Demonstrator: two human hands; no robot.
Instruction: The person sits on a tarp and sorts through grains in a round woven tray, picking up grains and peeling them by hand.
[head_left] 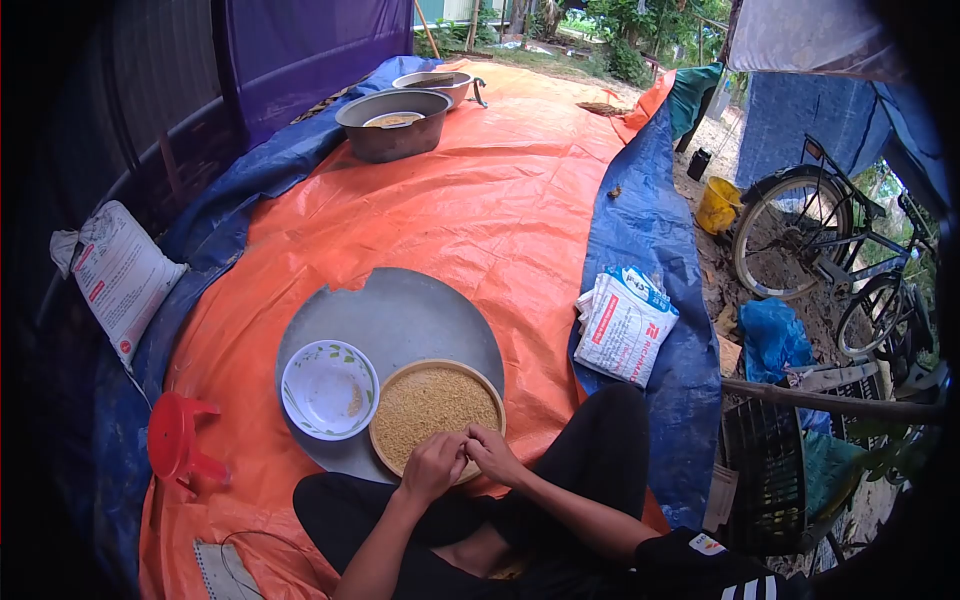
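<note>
A round tray of golden grain (430, 405) lies in front of my crossed legs, on a grey round sheet (420, 310). Over the tray's near right part, my left hand (436, 466) and my right hand (492, 455) meet with fingers bent and pressed together. Whatever is between the fingertips is too small to make out. Left of the tray stands a white bowl with a green leaf pattern (328, 390), with a few grains inside.
An orange tarp (450, 220) covers the ground. On the left are a red stool (178, 440) and a full sack (125, 280); folded sacks (627, 325) lie right. Farther off stand a large grey basin (395, 135) and a bicycle (800, 235).
</note>
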